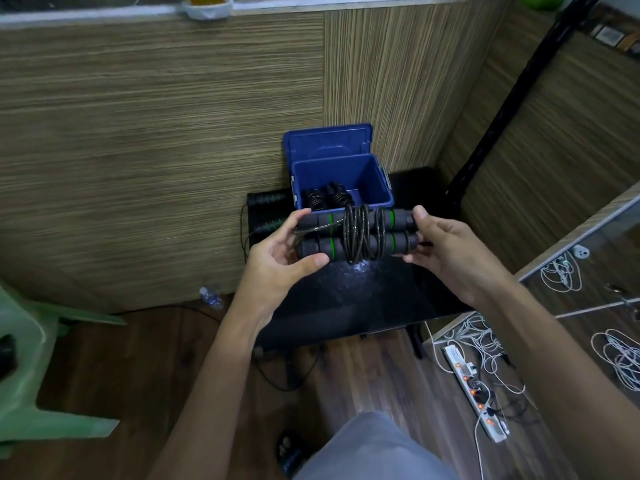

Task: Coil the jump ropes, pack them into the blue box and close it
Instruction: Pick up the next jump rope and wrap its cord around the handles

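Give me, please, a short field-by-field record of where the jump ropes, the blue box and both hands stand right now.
held rope: coiled jump rope, cord wound around its two side-by-side handles
left hand: grips the handles' left end
right hand: holds the right end
blue box: on the black table, lid standing open
in box: packed rope, left side
unpacked: loose rope, left of the box
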